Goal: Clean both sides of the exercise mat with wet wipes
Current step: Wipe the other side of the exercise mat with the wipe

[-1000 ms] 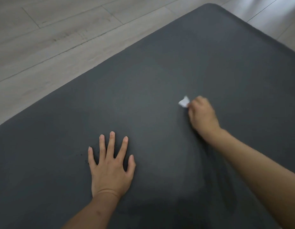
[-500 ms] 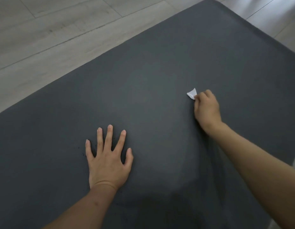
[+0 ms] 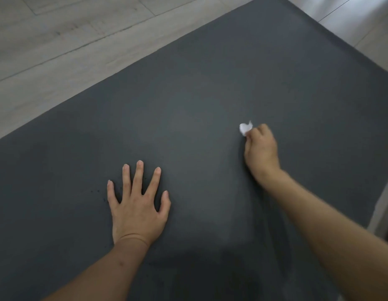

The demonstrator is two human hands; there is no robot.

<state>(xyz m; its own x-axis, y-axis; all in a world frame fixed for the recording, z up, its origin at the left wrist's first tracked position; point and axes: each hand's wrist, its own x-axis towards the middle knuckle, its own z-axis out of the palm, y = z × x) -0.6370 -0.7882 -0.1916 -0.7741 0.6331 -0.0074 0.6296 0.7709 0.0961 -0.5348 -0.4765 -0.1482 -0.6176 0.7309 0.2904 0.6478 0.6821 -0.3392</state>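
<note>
Right hand point(image 3: 261, 148) balls up wet wipe point(image 3: 245, 128) w/ curled fingers, left hand point(image 3: 137, 205) flat at 7 o'clock bracing mat point(image 3: 188, 94); best overlapping strokes toward 12.

exercise mat point(image 3: 188, 127) — 1 | wet wipe point(image 3: 245, 128) — 1 | hands — 2: left point(image 3: 137, 205), right point(image 3: 261, 149)

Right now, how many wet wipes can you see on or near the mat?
1. A single white wet wipe is bunched in the right hand, against the dark mat, right of centre. The hand hides most of it; no pack is visible.
</note>
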